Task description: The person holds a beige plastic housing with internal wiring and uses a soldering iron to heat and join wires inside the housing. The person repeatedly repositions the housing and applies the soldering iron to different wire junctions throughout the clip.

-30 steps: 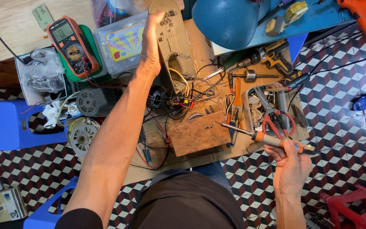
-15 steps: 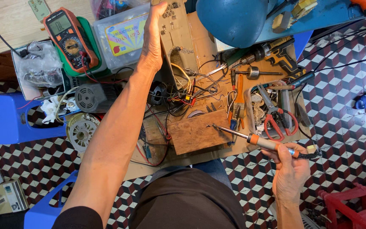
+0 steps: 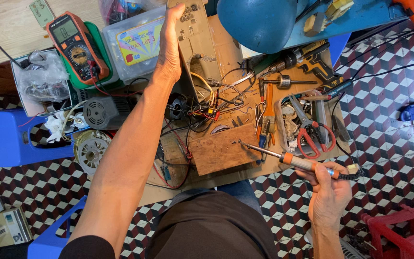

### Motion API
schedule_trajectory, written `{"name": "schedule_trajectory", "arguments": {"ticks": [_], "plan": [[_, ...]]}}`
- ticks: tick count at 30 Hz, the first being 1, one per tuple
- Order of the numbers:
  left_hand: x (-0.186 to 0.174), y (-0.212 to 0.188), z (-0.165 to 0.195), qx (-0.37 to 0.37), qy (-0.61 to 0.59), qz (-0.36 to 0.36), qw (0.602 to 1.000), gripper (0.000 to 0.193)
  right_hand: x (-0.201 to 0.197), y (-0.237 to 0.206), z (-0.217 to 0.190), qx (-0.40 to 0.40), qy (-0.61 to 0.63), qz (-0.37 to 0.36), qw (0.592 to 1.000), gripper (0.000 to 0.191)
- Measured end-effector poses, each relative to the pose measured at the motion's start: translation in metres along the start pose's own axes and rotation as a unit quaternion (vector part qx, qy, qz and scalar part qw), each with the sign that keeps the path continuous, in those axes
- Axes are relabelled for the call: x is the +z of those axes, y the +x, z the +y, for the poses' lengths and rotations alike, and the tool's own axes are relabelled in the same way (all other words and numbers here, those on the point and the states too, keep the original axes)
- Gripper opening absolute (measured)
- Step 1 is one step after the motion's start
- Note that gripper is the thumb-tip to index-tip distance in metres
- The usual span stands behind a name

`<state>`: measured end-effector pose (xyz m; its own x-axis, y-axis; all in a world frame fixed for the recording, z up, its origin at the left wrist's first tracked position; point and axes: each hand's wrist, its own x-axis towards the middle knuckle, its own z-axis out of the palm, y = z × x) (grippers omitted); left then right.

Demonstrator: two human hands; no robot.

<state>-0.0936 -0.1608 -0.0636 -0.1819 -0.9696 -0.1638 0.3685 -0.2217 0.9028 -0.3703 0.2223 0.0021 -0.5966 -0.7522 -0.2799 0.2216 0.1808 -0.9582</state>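
Item: soldering iron (image 3: 303,163), orange collar and pale grip, being held in the right hand (image 3: 329,192), whose fingers are wrapping closed around the rear of the handle. The long axis is running nearly level across the view with a slight upward slant; the metal tip is pointing away from the right hand, toward the left hand's side, and is resting on or just over the near edge of a wooden block (image 3: 224,151). Whether the tip is actually touching the wood cannot be told.

Item: tan panel (image 3: 195,43) with rows of round holes, standing on edge well beyond the block. The left hand (image 3: 168,45) is reaching out at full arm's length and is gripping the panel's side, fingers curled over it.

Progress, as a judgement: the appliance is lying opened, with loose wires (image 3: 202,103) spilling between the two hands, so disassembly looks done; the iron is parked away from the wiring, so no joint appears to be under work right now and the soldering seems still ahead.

Nearby: multimeter (image 3: 75,45) beside the left forearm; red-handled scissors (image 3: 312,136) in a tray just beyond the right hand; cordless drill (image 3: 307,60) farther out.
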Motion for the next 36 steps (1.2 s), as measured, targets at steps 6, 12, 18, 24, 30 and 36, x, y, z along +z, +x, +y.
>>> {"name": "schedule_trajectory", "arguments": {"ticks": [6,12,18,24,30,36], "plan": [[-0.001,0.000,0.000,-0.004,-0.001,-0.002,1.000,0.075,0.004,-0.001,0.001,0.000,0.001,-0.002,1.000,0.013],[-0.004,0.001,0.001,0.001,-0.019,-0.008,1.000,0.074,0.005,-0.003,-0.004,-0.007,-0.009,-0.004,1.000,0.013],[-0.003,0.000,0.002,0.003,-0.001,0.013,1.000,0.074,0.004,-0.001,0.000,-0.006,-0.009,-0.002,1.000,0.013],[-0.003,0.000,0.002,-0.004,-0.021,-0.013,1.000,0.076,0.002,-0.002,0.000,-0.011,-0.032,0.008,0.999,0.014],[-0.004,-0.001,0.001,0.002,0.008,-0.006,1.000,0.080,0.005,-0.006,-0.011,-0.034,-0.108,-0.019,0.993,0.015],[-0.005,0.001,-0.001,0.001,0.005,-0.012,1.000,0.081,-0.002,-0.019,-0.017,-0.020,-0.141,-0.044,0.989,0.014]]}}
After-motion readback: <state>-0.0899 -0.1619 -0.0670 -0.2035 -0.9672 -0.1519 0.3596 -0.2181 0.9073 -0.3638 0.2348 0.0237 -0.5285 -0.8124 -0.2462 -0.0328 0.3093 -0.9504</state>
